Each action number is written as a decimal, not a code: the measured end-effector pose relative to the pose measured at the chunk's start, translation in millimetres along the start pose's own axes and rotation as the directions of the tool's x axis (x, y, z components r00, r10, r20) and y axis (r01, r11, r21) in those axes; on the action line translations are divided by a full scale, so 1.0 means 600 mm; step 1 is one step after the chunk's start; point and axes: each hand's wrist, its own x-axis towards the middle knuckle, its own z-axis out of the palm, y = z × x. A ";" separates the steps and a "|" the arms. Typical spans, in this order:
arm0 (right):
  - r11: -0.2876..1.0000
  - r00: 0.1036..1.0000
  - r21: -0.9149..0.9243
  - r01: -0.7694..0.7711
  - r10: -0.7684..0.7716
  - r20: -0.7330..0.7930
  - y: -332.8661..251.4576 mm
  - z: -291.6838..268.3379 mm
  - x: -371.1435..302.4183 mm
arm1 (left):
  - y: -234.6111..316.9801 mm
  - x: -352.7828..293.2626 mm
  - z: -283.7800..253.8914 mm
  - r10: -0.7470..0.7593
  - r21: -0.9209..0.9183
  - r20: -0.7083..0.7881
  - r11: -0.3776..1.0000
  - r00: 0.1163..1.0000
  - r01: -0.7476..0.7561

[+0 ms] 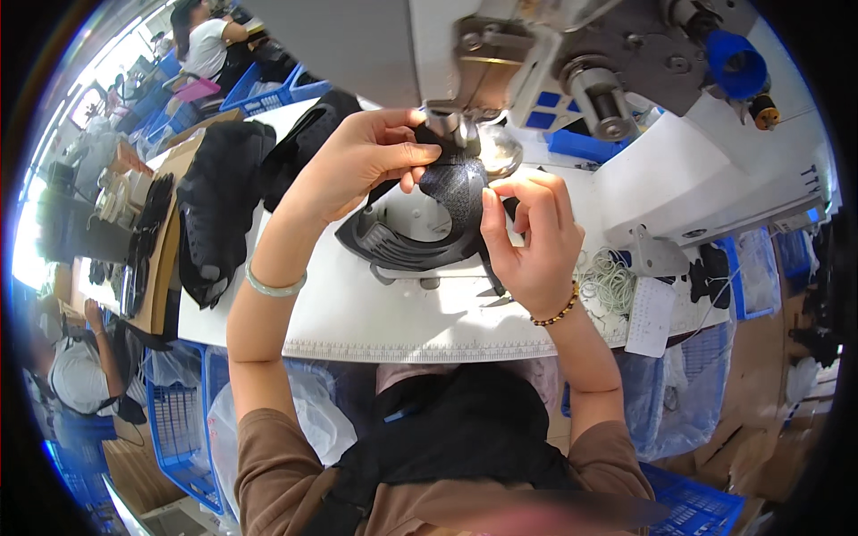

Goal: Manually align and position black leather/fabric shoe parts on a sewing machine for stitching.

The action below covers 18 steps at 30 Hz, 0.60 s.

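A black shoe upper (407, 252), curved round an open middle and ribbed along its near left side, lies under the head of a sewing machine (335, 40). My left hand (362, 161) pinches its far edge beside the presser foot (458, 129), thumb and fingers closed. At the right side of the piece, my right hand (534, 223) holds the edge between thumb and forefinger. The exact spot under the needle is hard to make out. Close to my right wrist, small dark snips (497, 297) rest on the white table (313, 308).
More black uppers (219, 205) hang over a carton at the left. Tangled pale cord (609, 284) and a white slip (651, 317) lie at the right. A ruler strip (429, 349) edges the table. Blue baskets (170, 415) stand below. Two people (85, 371) sit at the left.
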 end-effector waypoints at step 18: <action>0.537 0.477 0.393 -0.746 0.018 0.879 -0.124 0.089 0.081 | -0.083 -0.307 0.058 0.083 0.065 -0.630 0.996 0.773 -0.054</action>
